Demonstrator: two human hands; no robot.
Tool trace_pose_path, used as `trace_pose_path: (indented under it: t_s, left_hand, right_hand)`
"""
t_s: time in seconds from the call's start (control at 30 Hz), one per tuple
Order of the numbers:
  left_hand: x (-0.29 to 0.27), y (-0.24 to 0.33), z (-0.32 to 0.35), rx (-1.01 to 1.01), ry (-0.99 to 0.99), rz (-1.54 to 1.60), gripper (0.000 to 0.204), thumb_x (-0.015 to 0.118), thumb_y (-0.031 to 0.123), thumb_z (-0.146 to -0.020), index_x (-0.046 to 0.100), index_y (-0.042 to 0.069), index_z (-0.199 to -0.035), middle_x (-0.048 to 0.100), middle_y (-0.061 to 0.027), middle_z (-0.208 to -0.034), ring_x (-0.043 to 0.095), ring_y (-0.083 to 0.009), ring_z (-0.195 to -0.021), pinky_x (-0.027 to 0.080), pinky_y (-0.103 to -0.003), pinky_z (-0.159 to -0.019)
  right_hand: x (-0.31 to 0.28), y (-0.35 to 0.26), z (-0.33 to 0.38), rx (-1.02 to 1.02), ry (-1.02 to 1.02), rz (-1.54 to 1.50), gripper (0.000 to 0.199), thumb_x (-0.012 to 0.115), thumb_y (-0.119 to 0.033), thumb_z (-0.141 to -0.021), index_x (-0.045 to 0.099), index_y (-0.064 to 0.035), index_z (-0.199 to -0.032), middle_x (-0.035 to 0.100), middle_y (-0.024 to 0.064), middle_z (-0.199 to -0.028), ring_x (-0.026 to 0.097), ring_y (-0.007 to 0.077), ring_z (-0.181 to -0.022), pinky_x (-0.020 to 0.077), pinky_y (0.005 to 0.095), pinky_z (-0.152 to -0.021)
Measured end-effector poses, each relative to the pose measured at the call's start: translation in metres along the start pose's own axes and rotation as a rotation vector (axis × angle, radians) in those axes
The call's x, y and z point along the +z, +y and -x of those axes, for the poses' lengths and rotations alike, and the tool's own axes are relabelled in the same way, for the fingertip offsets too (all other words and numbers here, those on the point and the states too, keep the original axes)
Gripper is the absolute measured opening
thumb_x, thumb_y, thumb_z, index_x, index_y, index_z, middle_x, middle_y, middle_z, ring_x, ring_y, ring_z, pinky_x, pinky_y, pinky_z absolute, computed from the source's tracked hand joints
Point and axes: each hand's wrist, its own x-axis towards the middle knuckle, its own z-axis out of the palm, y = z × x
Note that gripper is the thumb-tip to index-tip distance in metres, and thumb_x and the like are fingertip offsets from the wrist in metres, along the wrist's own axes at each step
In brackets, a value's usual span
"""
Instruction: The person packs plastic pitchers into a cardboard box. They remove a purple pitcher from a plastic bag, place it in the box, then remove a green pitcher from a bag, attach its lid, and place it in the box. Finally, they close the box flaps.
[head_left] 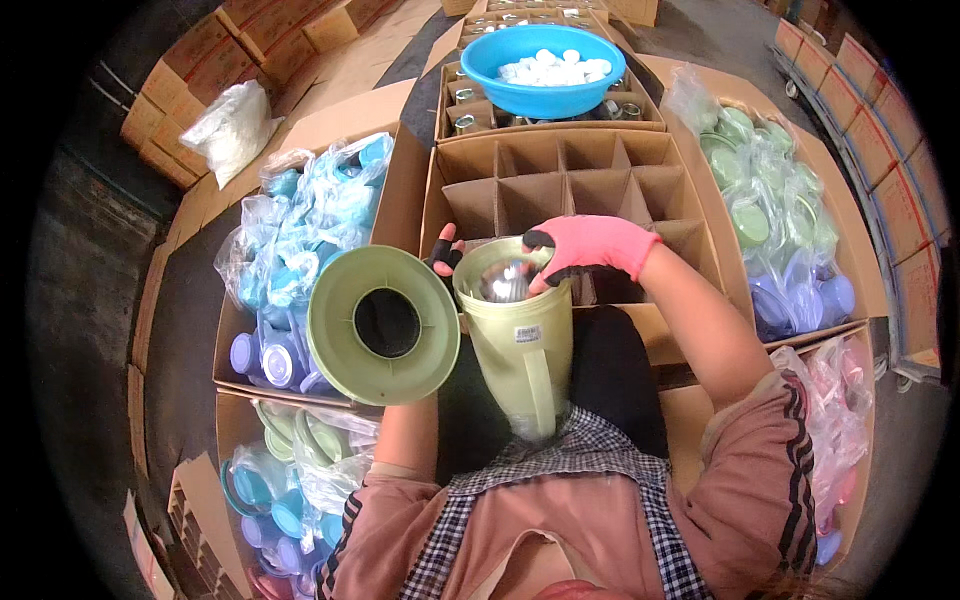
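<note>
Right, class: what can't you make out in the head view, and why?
In the head view:
- Most of the left hand: behind the round green plastic ring.
- Lower part of the rounded silver piece: hidden inside the green plastic jug.
- Print on the small white label: too tiny.

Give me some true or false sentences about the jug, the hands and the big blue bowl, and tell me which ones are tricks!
1. The right hand wears a pink glove. True.
2. The bowl is full of purple lids. False: it holds small white pieces.
3. Something silvery is inside the mouth of the green jug. True.
4. The round green piece has no hole. False: there is a big round hole in its middle.
5. The left hand is partly hidden behind the round green piece. True.
6. The jug's handle is on the side facing the bowl. False: it is on the side near the checked apron.
</note>
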Motion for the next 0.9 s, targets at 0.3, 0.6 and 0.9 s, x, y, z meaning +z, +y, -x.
trace_pose_path:
  t_s: [0.3, 0.6, 0.9]
  left_hand:
    - [0.000, 0.031, -0.014, 0.190, 0.303, 0.014, 0.035, 0.047, 0.021, -0.083, 0.044, -0.001, -0.111, 0.043, -0.0160, -0.116, 0.044, -0.0257, -0.105, 0.039, -0.039, -0.087]
    - [0.038, 0.018, -0.033, 0.056, 0.023, -1.037, 0.095, 0.050, 0.064, -0.069, 0.018, -0.001, -0.131, 0.023, -0.0137, -0.134, 0.025, -0.0238, -0.123, 0.020, -0.036, -0.101]
    - [0.019, -0.001, 0.001, 0.070, -0.085, -1.138, 0.074, 0.054, 0.051, -0.073, 0.032, -0.002, -0.120, 0.026, -0.0230, -0.130, 0.026, -0.0338, -0.122, 0.023, -0.042, -0.098]
  right_hand:
    - [0.018, 0.003, -0.011, -0.246, 0.341, -0.662, 0.057, 0.048, -0.053, -0.078, 0.052, -0.0046, -0.108, 0.054, 0.0038, -0.091, 0.051, 0.0133, -0.087, 0.0398, 0.0259, -0.081]
    - [0.018, 0.062, -0.045, -0.422, 0.690, -0.855, 0.057, 0.040, -0.050, -0.085, 0.050, 0.0020, -0.108, 0.055, 0.0074, -0.101, 0.051, 0.0126, -0.092, 0.0405, 0.0249, -0.082]
    - [0.051, 0.080, -0.018, -0.404, 0.584, -0.821, 0.046, 0.041, -0.035, -0.088, 0.045, 0.0025, -0.115, 0.051, 0.0092, -0.110, 0.046, 0.0140, -0.101, 0.0355, 0.0269, -0.088]
